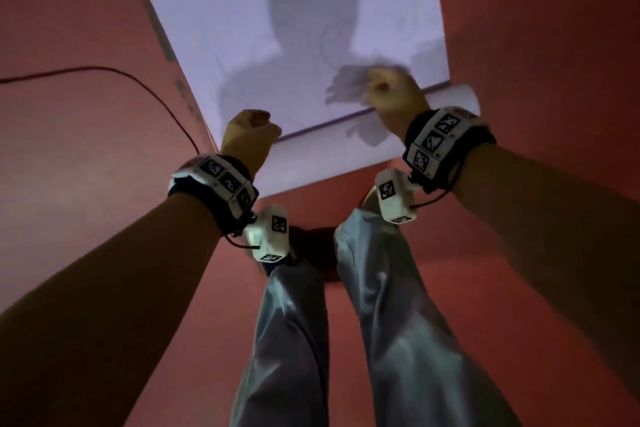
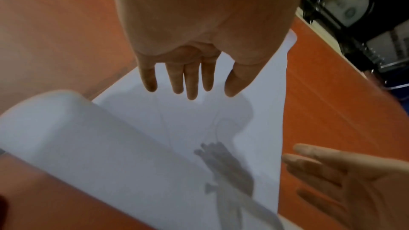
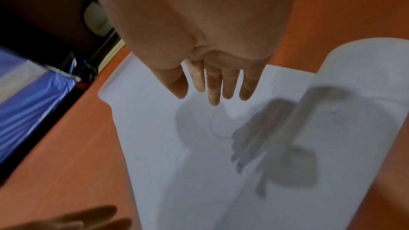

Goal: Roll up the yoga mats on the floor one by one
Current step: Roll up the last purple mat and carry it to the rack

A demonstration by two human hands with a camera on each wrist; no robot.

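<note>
Only one mat (image 1: 284, 28) shows, pale lilac, lying flat on the reddish floor (image 1: 86, 149) and running away from the person. Its near end is wound into one roll (image 1: 329, 149), which lies across the mat just ahead of the two trouser legs (image 1: 381, 322).

Two hands are in view, both above that roll. The left hand (image 1: 249, 135) is at the roll's left end, and the left wrist view shows its four fingers (image 2: 191, 80) and thumb straight and slightly spread, pointing down over the flat mat with nothing in its grip. The right hand (image 1: 391, 97) is near the roll's right end; the right wrist view shows its fingers (image 3: 213, 85) likewise straight and apart, holding nothing. Whether either palm touches the roll cannot be told. The head view blurs the right hand.

One thin red cord (image 1: 138, 80) curves over the floor left of the mat. Each wrist carries one black band with white marker tiles, two bands (image 1: 214, 191) in all. A single shadow of the person falls on the mat.
</note>
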